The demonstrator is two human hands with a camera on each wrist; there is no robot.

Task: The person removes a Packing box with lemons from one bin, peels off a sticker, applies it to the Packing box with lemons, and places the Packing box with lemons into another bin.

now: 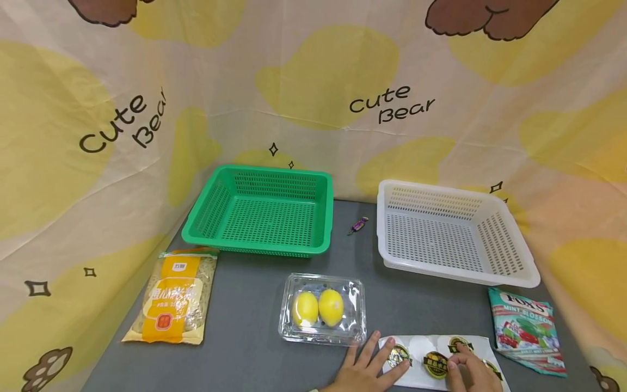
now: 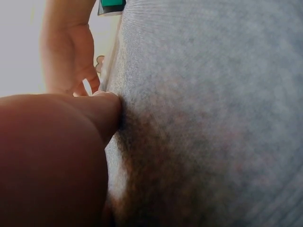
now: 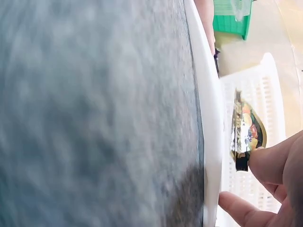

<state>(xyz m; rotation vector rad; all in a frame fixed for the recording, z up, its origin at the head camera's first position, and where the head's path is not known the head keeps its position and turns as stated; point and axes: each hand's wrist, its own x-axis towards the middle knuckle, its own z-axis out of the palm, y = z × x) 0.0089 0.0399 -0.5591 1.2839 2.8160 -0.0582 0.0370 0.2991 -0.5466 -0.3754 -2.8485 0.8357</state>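
A white sheet of round stickers [image 1: 416, 384] lies at the table's front, with black-and-gold labels and a bare white circle on it. My left hand [image 1: 364, 370] rests at its left edge, fingers spread, the fingertips reaching over a sticker [image 1: 399, 355]. My right hand [image 1: 475, 373] pinches one round black-and-gold sticker [image 1: 435, 365] by its right edge. In the right wrist view this sticker [image 3: 248, 127] stands raised off the sheet [image 3: 210, 109], a thumb [image 3: 270, 163] at its edge. The left thumb [image 2: 102, 111] is close to the grey tabletop in the left wrist view.
A clear box [image 1: 323, 336] with two lemons sits left of the sheet. Behind are a green basket [image 1: 257, 247], a white basket [image 1: 455, 275] and a small purple-wrapped candy [image 1: 358, 225]. A grain bag [image 1: 171, 299] lies left, a candy bag [image 1: 526, 332] right.
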